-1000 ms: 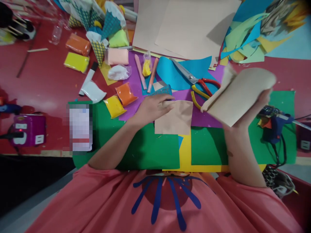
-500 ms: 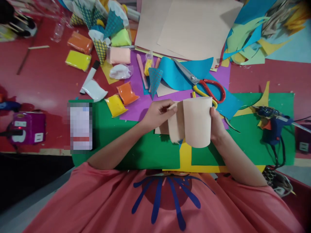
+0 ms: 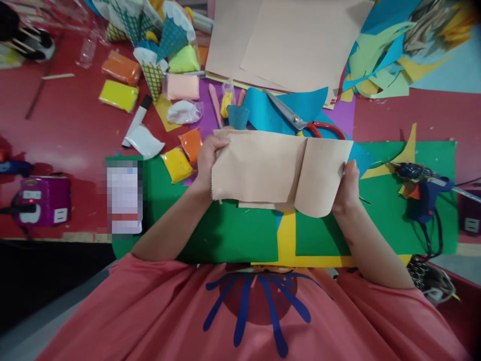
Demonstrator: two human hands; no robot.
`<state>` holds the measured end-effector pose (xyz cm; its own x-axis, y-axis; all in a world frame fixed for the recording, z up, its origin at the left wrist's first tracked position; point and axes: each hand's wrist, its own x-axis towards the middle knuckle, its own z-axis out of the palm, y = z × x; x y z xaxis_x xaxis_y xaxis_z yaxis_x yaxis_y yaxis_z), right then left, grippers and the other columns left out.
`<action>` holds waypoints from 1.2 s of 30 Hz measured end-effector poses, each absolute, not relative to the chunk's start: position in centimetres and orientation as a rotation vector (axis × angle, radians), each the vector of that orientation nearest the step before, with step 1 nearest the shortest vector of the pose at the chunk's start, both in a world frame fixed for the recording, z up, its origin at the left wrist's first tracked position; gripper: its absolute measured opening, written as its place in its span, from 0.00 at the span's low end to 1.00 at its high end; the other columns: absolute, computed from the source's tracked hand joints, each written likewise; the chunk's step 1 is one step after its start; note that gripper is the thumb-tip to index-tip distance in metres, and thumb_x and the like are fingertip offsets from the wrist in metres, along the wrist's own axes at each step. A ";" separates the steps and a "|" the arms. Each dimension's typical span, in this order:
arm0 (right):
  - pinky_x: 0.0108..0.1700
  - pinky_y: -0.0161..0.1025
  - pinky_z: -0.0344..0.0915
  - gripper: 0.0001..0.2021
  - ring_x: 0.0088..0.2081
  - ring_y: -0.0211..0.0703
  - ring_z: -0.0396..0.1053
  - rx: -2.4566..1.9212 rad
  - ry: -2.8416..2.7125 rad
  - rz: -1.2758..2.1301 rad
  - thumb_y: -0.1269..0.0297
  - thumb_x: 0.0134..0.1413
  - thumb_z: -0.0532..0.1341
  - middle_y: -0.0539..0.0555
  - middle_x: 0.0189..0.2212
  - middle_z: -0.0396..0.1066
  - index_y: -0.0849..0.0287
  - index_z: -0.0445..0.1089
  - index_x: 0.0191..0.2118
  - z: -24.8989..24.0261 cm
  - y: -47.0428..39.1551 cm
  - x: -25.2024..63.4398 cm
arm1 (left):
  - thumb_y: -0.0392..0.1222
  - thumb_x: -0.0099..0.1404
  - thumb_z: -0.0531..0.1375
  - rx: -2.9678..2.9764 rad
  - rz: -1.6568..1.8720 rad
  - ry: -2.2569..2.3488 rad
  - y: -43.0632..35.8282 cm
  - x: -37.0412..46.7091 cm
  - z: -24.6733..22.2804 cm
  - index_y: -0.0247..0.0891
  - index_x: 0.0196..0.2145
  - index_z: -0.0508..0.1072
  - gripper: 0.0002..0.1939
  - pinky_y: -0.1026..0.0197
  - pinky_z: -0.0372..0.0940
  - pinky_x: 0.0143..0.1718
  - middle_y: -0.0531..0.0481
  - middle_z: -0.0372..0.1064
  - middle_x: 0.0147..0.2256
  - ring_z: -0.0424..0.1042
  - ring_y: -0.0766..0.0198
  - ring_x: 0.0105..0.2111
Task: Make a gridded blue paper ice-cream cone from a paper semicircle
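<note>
A beige paper strip (image 3: 259, 168) is stretched between my two hands above the green mat (image 3: 240, 233). My left hand (image 3: 210, 155) grips its left end, thumb on top. The right end curls over into a loose roll, and my right hand (image 3: 347, 190) holds that curled part at its right side. The strip's lower left edge looks ragged. Under the strip, another beige piece (image 3: 250, 205) shows along the bottom. Red-handled scissors (image 3: 298, 122) lie just behind, their handles partly covered by the strip.
Packets of coloured clay (image 3: 176, 164) and a marker (image 3: 137, 120) lie at the left, beside a phone (image 3: 125, 198). Small decorated cones (image 3: 175, 35) stand behind. A blue glue gun (image 3: 424, 200) sits at the right. Large beige sheets (image 3: 293, 45) lie at the back.
My left hand has moved left and my right hand slightly right. The beige strip, rolled up before, is now drawn out flat on its left part and covers more of the scissors and small blue cone.
</note>
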<state>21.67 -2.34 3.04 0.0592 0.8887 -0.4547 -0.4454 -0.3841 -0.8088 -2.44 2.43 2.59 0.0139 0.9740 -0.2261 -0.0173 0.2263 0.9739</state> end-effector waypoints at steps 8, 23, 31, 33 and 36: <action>0.31 0.43 0.76 0.31 0.32 0.48 0.77 -1.220 -0.558 1.577 0.38 0.29 0.68 0.54 0.32 0.80 0.57 0.77 0.38 3.7 -2.4 22.4 | 0.57 0.43 0.69 1.020 0.785 1.052 1.9 -1.0 2.6 0.37 0.31 0.70 0.24 0.61 0.65 0.32 0.52 0.68 0.28 0.70 0.64 0.30; 0.49 0.51 0.74 0.20 0.43 0.55 0.76 -1.228 -0.508 1.259 0.42 0.38 0.64 0.51 0.30 0.78 0.54 0.71 0.30 3.2 -2.4 21.2 | 0.71 0.61 0.53 1.460 0.995 1.337 -0.2 0.3 2.6 0.43 0.25 0.64 0.27 0.60 0.46 0.23 0.57 0.45 0.19 0.50 0.65 0.21; 0.51 0.48 0.73 0.18 0.50 0.53 0.74 -1.193 -0.476 1.171 0.43 0.43 0.62 0.51 0.33 0.78 0.54 0.72 0.29 3.0 -2.8 20.5 | 0.68 0.64 0.52 1.482 0.998 1.329 -0.7 0.5 2.5 0.43 0.26 0.65 0.25 0.62 0.49 0.23 0.56 0.49 0.20 0.52 0.66 0.21; 0.52 0.48 0.72 0.18 0.50 0.52 0.74 -1.182 -0.477 1.146 0.43 0.45 0.62 0.51 0.35 0.78 0.54 0.72 0.30 3.0 -2.9 20.3 | 0.68 0.64 0.52 1.486 1.008 1.327 -0.9 0.6 2.5 0.43 0.26 0.65 0.26 0.62 0.50 0.23 0.56 0.50 0.19 0.52 0.66 0.21; 0.53 0.49 0.71 0.18 0.50 0.53 0.74 -1.186 -0.484 1.132 0.44 0.46 0.61 0.52 0.34 0.78 0.55 0.72 0.29 3.3 -3.0 20.1 | 0.69 0.63 0.51 1.503 1.013 1.328 -1.0 0.7 2.5 0.42 0.26 0.65 0.27 0.62 0.51 0.23 0.57 0.50 0.19 0.51 0.67 0.21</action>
